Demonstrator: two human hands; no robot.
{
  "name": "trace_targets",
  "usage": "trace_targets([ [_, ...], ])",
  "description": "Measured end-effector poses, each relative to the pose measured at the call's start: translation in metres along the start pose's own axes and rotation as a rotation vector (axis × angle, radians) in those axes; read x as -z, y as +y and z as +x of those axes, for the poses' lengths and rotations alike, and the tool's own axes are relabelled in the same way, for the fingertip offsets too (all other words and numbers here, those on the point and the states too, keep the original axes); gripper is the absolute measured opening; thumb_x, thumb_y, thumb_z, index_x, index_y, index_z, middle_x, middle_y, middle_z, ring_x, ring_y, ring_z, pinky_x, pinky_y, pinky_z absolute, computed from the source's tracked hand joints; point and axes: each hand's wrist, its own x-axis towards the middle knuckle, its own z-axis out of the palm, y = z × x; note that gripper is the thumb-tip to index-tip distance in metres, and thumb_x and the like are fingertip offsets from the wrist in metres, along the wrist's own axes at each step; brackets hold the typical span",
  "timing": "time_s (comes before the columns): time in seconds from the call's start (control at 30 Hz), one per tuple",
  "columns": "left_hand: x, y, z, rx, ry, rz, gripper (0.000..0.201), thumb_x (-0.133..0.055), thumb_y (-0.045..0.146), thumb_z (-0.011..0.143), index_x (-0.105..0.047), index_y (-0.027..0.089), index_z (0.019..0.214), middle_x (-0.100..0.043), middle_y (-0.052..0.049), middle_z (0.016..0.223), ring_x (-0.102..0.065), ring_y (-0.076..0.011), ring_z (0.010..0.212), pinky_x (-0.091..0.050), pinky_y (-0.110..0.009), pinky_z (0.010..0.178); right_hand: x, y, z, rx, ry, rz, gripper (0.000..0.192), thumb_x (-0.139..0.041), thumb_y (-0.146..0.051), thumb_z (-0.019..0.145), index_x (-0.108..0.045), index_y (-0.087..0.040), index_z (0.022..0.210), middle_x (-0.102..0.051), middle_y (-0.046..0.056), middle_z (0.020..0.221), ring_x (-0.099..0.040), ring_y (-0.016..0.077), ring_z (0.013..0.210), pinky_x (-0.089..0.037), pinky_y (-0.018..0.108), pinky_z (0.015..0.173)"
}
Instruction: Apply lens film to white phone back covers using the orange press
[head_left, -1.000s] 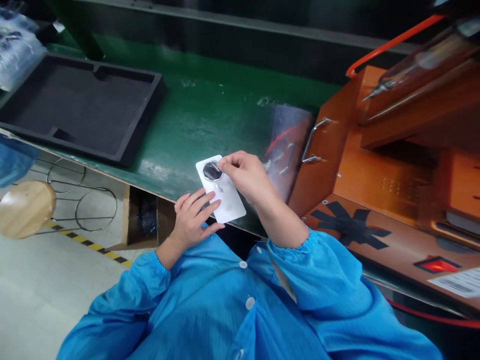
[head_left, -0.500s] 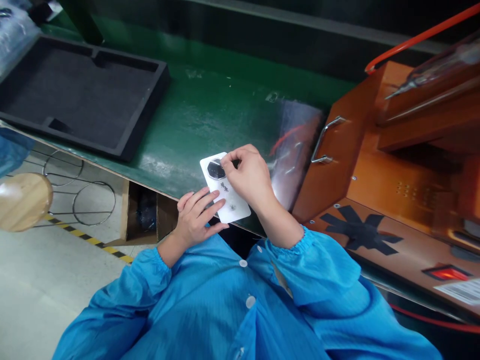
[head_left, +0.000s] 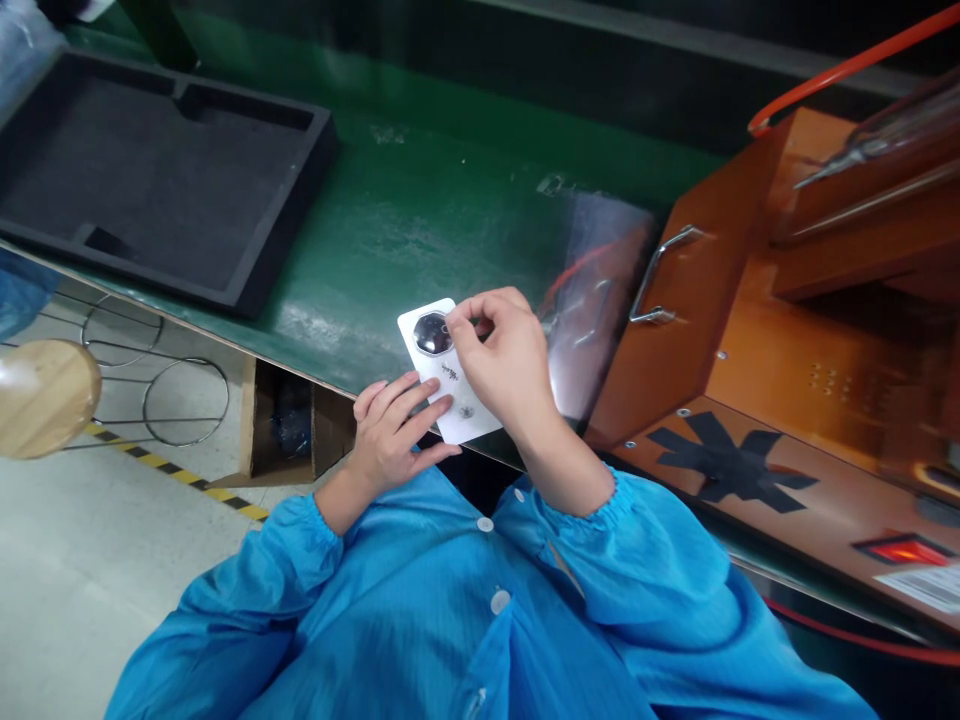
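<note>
White panel (head_left: 460, 394) | left hand (head_left: 388, 436) spread on edge | right hand (head_left: 508, 356) pinched at dark disc (head_left: 432, 335)

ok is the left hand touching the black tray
No, the left hand rests on the white panel, apart from the black tray.

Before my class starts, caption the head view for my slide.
Left hand on a white panel at the edge of a green bench, right hand pinching at the panel's dark disc.

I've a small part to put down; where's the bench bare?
Mostly bare: the green bench between black tray and plastic sheet. Crowded: the near edge, with left hand and right hand at the white panel, and beside the orange machine.
</note>
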Motion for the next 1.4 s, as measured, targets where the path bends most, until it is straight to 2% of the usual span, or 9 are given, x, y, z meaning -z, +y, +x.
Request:
trace_targets([
  [0.07, 0.002, 0.004, 0.001, 0.032, -0.017, -0.008, 0.051, -0.064, 0.066, 0.102, -0.076, 0.026, 0.13, -0.08, -0.008, 0.131, -0.069, -0.0292, 0.131, -0.036, -0.044, 0.119, 0.006, -0.005, -0.001, 0.008, 0.0, 0.07, 0.015, -0.063, -0.03, 0.089, -0.072, -0.022, 0.081, -0.072, 0.006, 0.099, -0.062, 0.0191, 0.082, -0.053, 0.038, 0.083],
  [0.17, 0.002, 0.007, 0.002, 0.051, -0.003, -0.025, 0.052, -0.07, 0.066, 0.099, -0.076, 0.025, 0.131, -0.08, -0.009, 0.131, -0.069, -0.0301, 0.132, -0.035, -0.045, 0.12, 0.011, -0.01, 0.001, -0.052, -0.082, 0.152, 0.016, -0.064, -0.03, 0.089, -0.073, -0.021, 0.078, -0.072, 0.005, 0.096, -0.062, 0.0188, 0.082, -0.053, 0.037, 0.082],
  [0.3, -0.002, 0.006, 0.001, 0.047, 0.02, -0.034, 0.055, -0.072, 0.067, 0.096, -0.075, 0.028, 0.135, -0.08, -0.008, 0.131, -0.069, -0.03, 0.131, -0.036, -0.045, 0.118, 0.01, -0.011, 0.006, -0.111, -0.151, 0.168, 0.017, -0.066, -0.029, 0.089, -0.075, -0.021, 0.078, -0.073, 0.005, 0.098, -0.063, 0.0188, 0.08, -0.051, 0.038, 0.08],
  [0.5, -0.005, 0.005, 0.001, 0.045, 0.047, 0.032, 0.054, -0.06, 0.073, 0.101, -0.08, 0.029, 0.124, -0.082, -0.005, 0.125, -0.072, -0.0273, 0.127, -0.039, -0.043, 0.114, 0.0, -0.011, 0.005, -0.127, -0.19, 0.127, 0.016, -0.066, -0.026, 0.089, -0.074, -0.021, 0.075, -0.072, 0.005, 0.096, -0.065, 0.0201, 0.086, -0.051, 0.039, 0.087],
  [0.7, -0.004, 0.005, 0.002, 0.031, 0.051, 0.008, 0.053, -0.066, 0.07, 0.099, -0.078, 0.027, 0.127, -0.082, -0.007, 0.126, -0.072, -0.0282, 0.127, -0.039, -0.044, 0.114, -0.009, -0.003, 0.007, -0.096, -0.142, 0.016, 0.016, -0.065, -0.026, 0.09, -0.074, -0.022, 0.077, -0.072, 0.006, 0.098, -0.065, 0.022, 0.087, -0.053, 0.043, 0.09],
  [0.87, -0.004, 0.004, -0.001, 0.034, 0.034, -0.004, 0.055, -0.067, 0.07, 0.098, -0.077, 0.03, 0.134, -0.081, -0.007, 0.128, -0.07, -0.0296, 0.13, -0.037, -0.044, 0.117, -0.013, 0.005, 0.008, -0.044, -0.092, -0.08, 0.015, -0.063, -0.026, 0.091, -0.074, -0.022, 0.081, -0.071, 0.008, 0.102, -0.066, 0.0234, 0.091, -0.053, 0.046, 0.094],
  [1.13, -0.005, 0.005, 0.0, 0.036, 0.049, 0.002, 0.053, -0.067, 0.07, 0.099, -0.078, 0.026, 0.126, -0.081, -0.008, 0.126, -0.07, -0.0288, 0.129, -0.038, -0.044, 0.116, -0.015, 0.006, 0.006, -0.045, -0.07, -0.124, 0.016, -0.06, -0.025, 0.091, -0.073, -0.022, 0.083, -0.072, 0.01, 0.107, -0.067, 0.026, 0.099, -0.051, 0.049, 0.097],
  [1.4, -0.005, 0.004, -0.001, 0.036, 0.038, -0.018, 0.055, -0.072, 0.068, 0.096, -0.076, 0.028, 0.133, -0.081, -0.007, 0.128, -0.07, -0.0299, 0.13, -0.037, -0.045, 0.117, -0.014, 0.009, 0.008, -0.03, -0.061, -0.133, 0.015, -0.061, -0.025, 0.091, -0.073, -0.022, 0.083, -0.073, 0.009, 0.106, -0.068, 0.0261, 0.098, -0.052, 0.049, 0.097],
])
